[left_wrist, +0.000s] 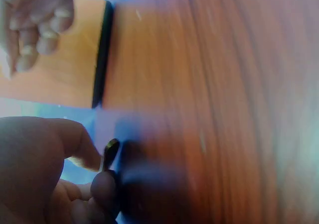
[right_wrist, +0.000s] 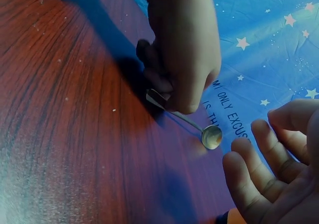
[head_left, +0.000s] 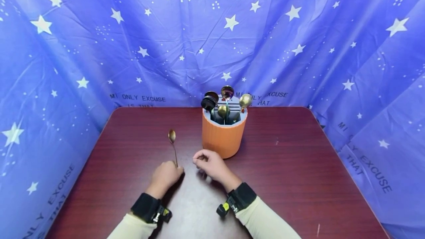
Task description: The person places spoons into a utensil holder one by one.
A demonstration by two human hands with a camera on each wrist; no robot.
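Note:
My left hand (head_left: 167,176) pinches the handle of a gold-coloured spoon (head_left: 171,136) between thumb and fingers. The bowl points away from me, toward the back of the table, and also shows in the right wrist view beyond the left hand (right_wrist: 187,50). To the right of it, my right hand (head_left: 214,167) holds nothing; in the right wrist view its fingers (right_wrist: 261,171) are loosely bent and spread. Just behind the right hand stands an orange ribbed holder (head_left: 223,139) with a grey inside. Several spoons stand in it bowl up, among them a black spoon (head_left: 208,103) and a gold spoon (head_left: 245,100).
The dark red wood-grain table (head_left: 282,165) carries the holder near its middle. A blue curtain (head_left: 186,28) with white stars hangs behind the table and along both sides. Black straps with small devices (head_left: 242,196) sit on both wrists.

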